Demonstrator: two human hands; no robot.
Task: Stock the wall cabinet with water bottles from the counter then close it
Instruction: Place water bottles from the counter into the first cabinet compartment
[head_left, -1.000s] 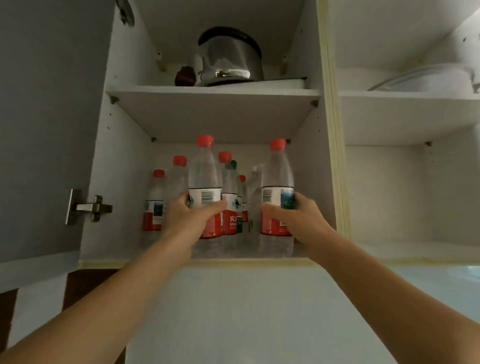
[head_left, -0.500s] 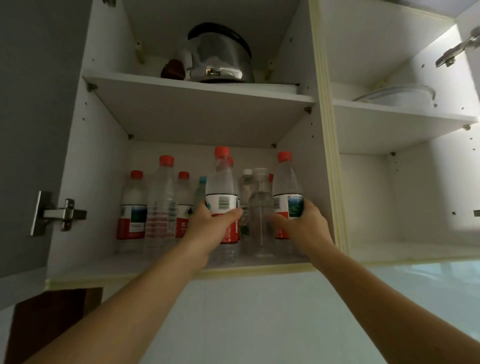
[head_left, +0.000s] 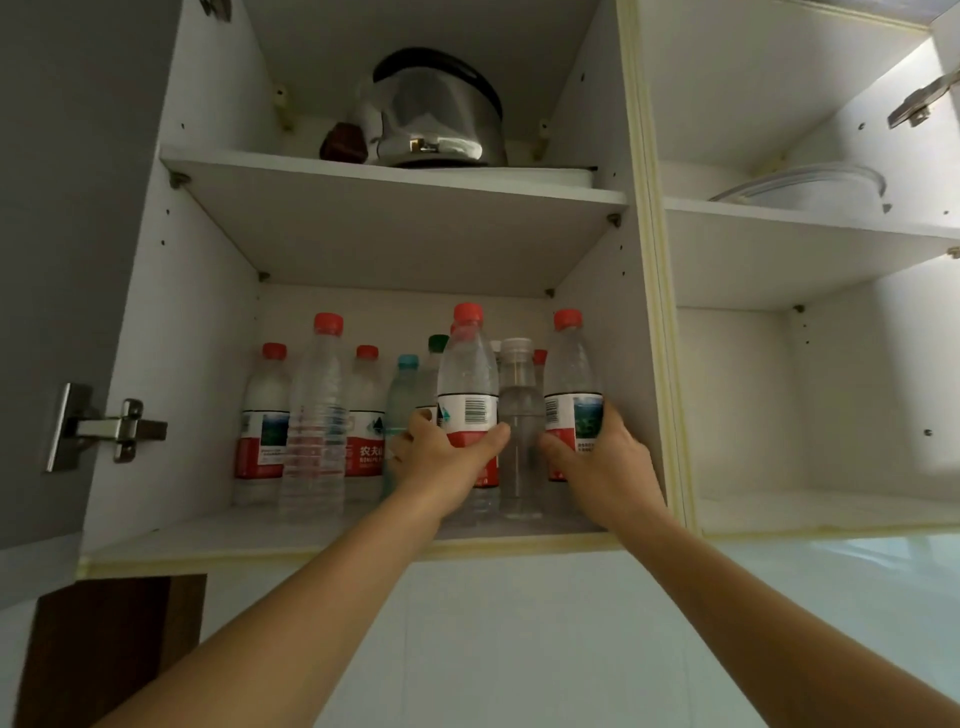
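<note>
The wall cabinet is open, and its lower left shelf holds several water bottles. My left hand grips a red-capped bottle with a red and white label, standing on the shelf near the front. My right hand grips a second red-capped bottle close to the cabinet's right wall. Between the two stands a clear bottle with a white cap. More bottles with red, teal and green caps stand upright to the left and behind.
A steel kettle sits on the upper shelf. The grey cabinet door hangs open at left with its hinge. The right compartment's upper shelf holds a white lidded dish. A white tiled wall lies below the cabinet.
Both hands have pushed their bottles deeper onto the lower shelf, and the view has tilted so more of the shelf and the left-hand bottles shows.
</note>
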